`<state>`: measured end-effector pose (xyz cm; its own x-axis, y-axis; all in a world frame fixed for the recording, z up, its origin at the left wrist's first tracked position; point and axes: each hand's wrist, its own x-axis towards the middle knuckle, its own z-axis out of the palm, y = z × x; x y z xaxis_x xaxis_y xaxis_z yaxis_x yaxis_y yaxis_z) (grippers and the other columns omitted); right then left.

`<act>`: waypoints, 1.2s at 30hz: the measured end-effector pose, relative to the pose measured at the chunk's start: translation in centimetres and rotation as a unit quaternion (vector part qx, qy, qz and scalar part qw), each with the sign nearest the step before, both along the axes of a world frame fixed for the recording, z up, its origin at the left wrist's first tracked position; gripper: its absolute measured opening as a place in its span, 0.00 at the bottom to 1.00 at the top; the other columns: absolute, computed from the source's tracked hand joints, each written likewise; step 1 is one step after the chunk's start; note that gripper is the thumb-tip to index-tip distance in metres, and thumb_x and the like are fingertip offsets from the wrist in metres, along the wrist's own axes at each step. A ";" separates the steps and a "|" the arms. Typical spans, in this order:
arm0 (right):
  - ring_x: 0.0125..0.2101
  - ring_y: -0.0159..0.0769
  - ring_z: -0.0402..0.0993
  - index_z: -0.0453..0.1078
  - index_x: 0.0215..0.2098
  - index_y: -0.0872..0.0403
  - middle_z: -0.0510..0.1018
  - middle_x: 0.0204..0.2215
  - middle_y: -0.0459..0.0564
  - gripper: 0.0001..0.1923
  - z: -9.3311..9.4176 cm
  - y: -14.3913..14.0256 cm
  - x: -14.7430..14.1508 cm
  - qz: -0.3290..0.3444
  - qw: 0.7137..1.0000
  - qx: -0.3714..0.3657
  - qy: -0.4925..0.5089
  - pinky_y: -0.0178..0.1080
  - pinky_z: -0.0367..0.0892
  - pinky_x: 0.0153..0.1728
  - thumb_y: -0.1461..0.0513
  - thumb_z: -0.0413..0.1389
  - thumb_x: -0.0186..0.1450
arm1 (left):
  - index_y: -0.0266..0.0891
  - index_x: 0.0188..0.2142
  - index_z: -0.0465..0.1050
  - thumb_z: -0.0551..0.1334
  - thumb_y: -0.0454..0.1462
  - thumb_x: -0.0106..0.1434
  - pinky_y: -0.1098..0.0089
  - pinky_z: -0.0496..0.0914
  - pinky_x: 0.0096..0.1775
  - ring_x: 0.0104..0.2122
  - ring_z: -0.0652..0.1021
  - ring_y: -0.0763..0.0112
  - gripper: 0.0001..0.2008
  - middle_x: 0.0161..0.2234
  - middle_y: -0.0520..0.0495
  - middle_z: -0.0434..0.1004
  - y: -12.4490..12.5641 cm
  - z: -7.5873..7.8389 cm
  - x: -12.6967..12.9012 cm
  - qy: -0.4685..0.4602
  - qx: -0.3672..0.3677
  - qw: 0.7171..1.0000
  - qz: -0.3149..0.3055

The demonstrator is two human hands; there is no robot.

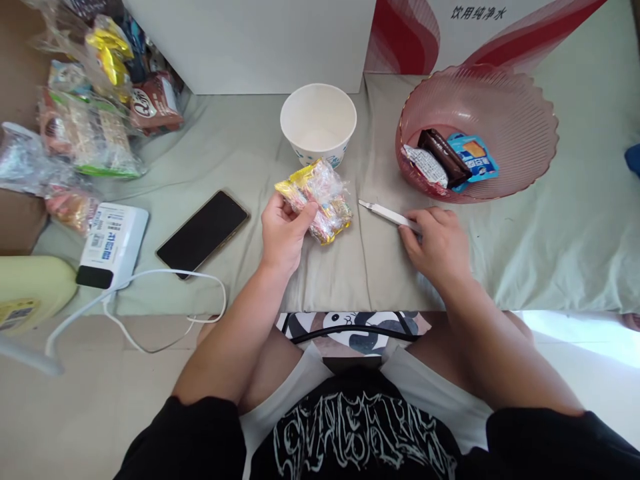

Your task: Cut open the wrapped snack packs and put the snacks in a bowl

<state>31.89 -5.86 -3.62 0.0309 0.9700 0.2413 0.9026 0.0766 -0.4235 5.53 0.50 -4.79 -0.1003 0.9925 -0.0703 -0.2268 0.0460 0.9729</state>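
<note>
My left hand [284,230] grips a crinkled snack packet [325,203] with clear film and yellow edges, thumb on top. Right behind the packet stands a white paper bowl [318,123] with a blue pattern near its base; its inside looks bare. My right hand [440,243] rests on the cloth, closed around the handle of a slim white utility knife [390,215] whose tip points left toward the packet. Beyond that hand, a pink ribbed glass bowl [525,127] tilts toward me, holding a dark brown wrapped bar [445,157], a blue packet [474,157] and a white-and-red packet [425,167].
To the left lie a black phone [203,233], a white power bank [114,240] with a looping white cable [165,272], and a yellow bottle [37,287]. Several wrapped snacks [95,127] pile at the far left. White boxes [265,43] stand along the back.
</note>
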 end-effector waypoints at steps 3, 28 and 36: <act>0.30 0.45 0.71 0.71 0.40 0.49 0.77 0.30 0.52 0.05 1.2 -0.3 -0.3 -0.022 0.998 -0.016 0.052 0.45 0.66 0.33 0.57 0.55 0.70 | 0.43 0.42 0.72 0.79 0.52 0.49 0.66 0.79 0.46 0.41 0.83 0.67 0.28 0.41 0.49 0.81 0.1 -0.1 0.1 -0.005 0.001 1.000 0.022; 0.22 0.36 0.69 0.77 0.39 0.48 0.74 0.22 0.45 0.15 3.0 -1.0 -3.6 0.177 0.962 -0.097 0.181 0.39 0.63 0.28 0.57 0.48 0.74 | 0.45 0.43 0.71 0.76 0.57 0.52 0.62 0.80 0.49 0.50 0.83 0.58 0.29 0.44 0.47 0.81 1.4 -0.1 -2.0 0.010 0.046 0.997 0.066; 0.39 0.48 0.77 0.77 0.48 0.54 0.81 0.40 0.58 0.15 1.1 -0.2 -1.2 0.016 1.000 -0.002 -0.002 0.46 0.71 0.39 0.58 0.51 0.70 | 0.57 0.57 0.61 0.77 0.54 0.52 0.65 0.79 0.44 0.42 0.83 0.65 0.38 0.43 0.52 0.78 -0.8 -0.2 0.1 0.007 0.044 0.999 -0.017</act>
